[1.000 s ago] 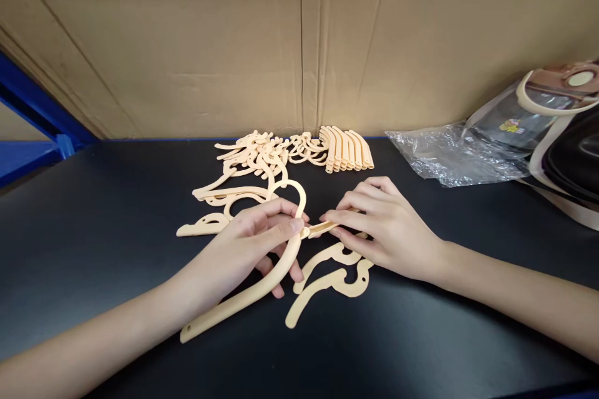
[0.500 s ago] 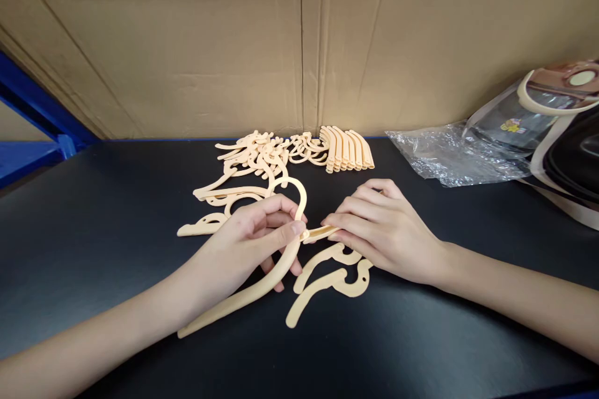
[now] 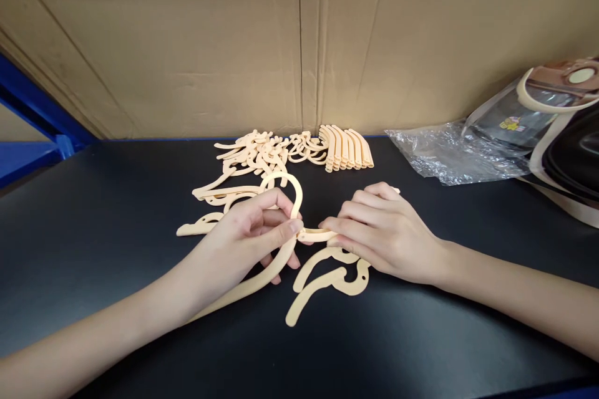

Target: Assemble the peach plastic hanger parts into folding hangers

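Observation:
Between both hands is a cream plastic folding hanger [image 3: 253, 287], with a curved hook on top and an arm on either side. My left hand [image 3: 259, 234] pinches it at the joint below the hook, thumb on the near face. My right hand [image 3: 386, 230] is closed round the right arm, whose outer end it hides. The left arm slants down toward me and passes partly behind my left forearm. Just below my right hand, loose cream hook pieces [image 3: 316, 296] lie on the black table [image 3: 374, 349].
Behind my left hand lie more cream parts [image 3: 208, 223] and a heap of hooks [image 3: 255, 153]. A neat stack of hanger arms [image 3: 347, 148] stands at the back. To the right are a clear plastic bag [image 3: 421, 153] and a transparent bottle [image 3: 500, 118]. Cardboard [image 3: 210, 43] walls the back.
The hanger and my left hand have shifted slightly left. The right arm now lies more level, and the left arm's end has slipped behind my forearm.

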`<move>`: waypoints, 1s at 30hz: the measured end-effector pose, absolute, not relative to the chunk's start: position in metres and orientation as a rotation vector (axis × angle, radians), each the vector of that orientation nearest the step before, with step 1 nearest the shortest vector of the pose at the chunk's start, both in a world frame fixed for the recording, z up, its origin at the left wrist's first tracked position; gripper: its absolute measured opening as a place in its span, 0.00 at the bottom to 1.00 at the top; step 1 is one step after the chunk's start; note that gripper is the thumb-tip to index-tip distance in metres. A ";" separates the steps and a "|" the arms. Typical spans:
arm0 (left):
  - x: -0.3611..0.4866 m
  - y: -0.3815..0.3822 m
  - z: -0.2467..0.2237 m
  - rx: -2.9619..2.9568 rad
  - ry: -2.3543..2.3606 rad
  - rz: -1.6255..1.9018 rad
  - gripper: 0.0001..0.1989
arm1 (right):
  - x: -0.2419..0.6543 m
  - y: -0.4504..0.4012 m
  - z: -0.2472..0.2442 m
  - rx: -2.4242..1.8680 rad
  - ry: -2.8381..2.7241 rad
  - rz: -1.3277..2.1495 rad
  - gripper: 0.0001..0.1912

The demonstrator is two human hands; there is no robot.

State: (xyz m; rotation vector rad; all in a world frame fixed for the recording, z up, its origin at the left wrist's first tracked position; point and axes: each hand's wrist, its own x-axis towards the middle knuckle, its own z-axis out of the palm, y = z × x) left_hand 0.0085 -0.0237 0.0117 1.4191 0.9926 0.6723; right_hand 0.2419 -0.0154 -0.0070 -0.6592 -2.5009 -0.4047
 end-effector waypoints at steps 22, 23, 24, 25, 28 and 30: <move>0.013 -0.025 0.009 1.278 1.026 0.613 0.12 | 0.237 -0.022 -0.007 -0.596 -2.572 -0.543 0.19; 0.012 -0.025 0.008 1.276 1.020 0.614 0.12 | 0.237 -0.021 -0.007 -0.598 -2.573 -0.539 0.19; 0.012 -0.024 0.008 1.275 1.017 0.614 0.12 | 0.237 -0.021 -0.007 -0.601 -2.575 -0.534 0.19; 0.012 -0.024 0.007 1.276 1.017 0.616 0.12 | 0.237 -0.021 -0.007 -0.603 -2.578 -0.531 0.20; 0.012 -0.024 0.007 1.277 1.017 0.615 0.12 | 0.237 -0.021 -0.007 -0.608 -2.584 -0.521 0.20; 0.013 -0.023 0.007 1.275 1.014 0.614 0.12 | 0.237 -0.021 -0.006 -0.620 -2.575 -0.501 0.20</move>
